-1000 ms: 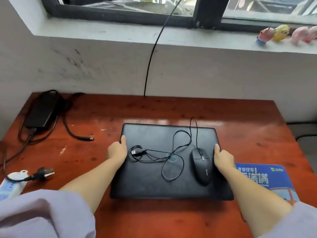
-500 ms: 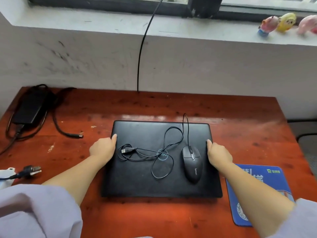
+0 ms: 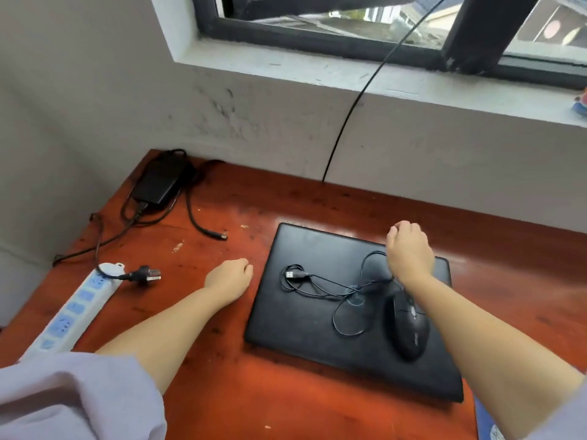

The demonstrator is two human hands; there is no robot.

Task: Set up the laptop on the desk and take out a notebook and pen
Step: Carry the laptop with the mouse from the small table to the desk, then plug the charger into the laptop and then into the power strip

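Both hands off the closed laptop (image 3: 324, 300).

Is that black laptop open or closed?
Closed: the flat black laptop lies lid-down on the desk, with a black corded mouse resting on top.

The person is wearing a loose, pale lavender top of soft, slightly wrinkled fabric, whose short left sleeve (image 3: 73, 398) is bunching in broad folds above the elbow. The matching right sleeve (image 3: 568, 417) is showing only as a thin strip at the frame's lower right corner. Both forearms are showing bare below the sleeves, and the left hand (image 3: 229, 276) and right hand (image 3: 409, 252) are wearing no visible rings, watch or gloves.
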